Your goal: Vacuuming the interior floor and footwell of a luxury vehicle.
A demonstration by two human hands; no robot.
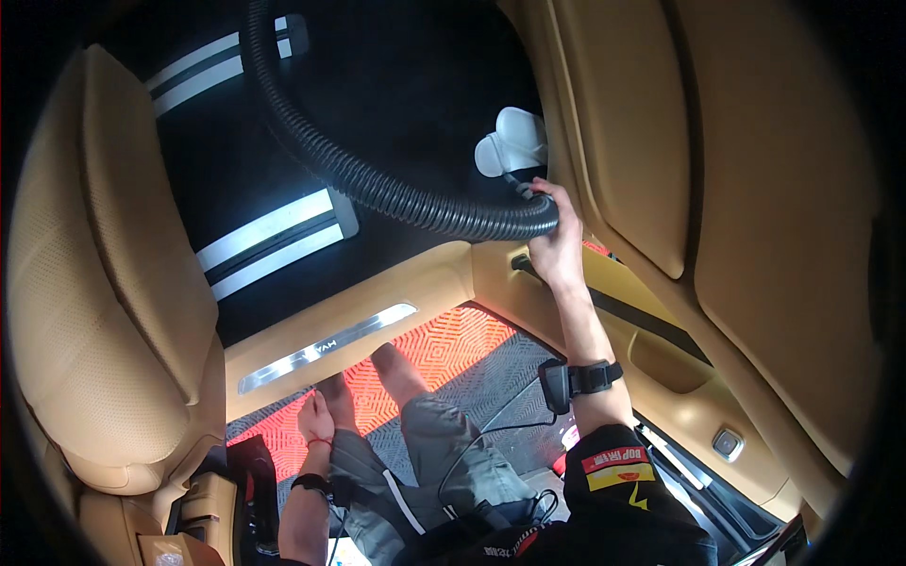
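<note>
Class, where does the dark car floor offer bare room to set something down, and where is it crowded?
Bare-looking: between the two silver rails, left of the black hose. Crowded: around the right hand, near the white object.

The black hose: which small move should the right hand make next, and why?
Perhaps the right hand should guide the black hose slightly left: it grips the hose near the right edge of the dark floor, which extends leftward.

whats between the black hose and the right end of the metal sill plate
In the head view, dark floor shows below the black hose, then tan sill up to the plate.
</note>
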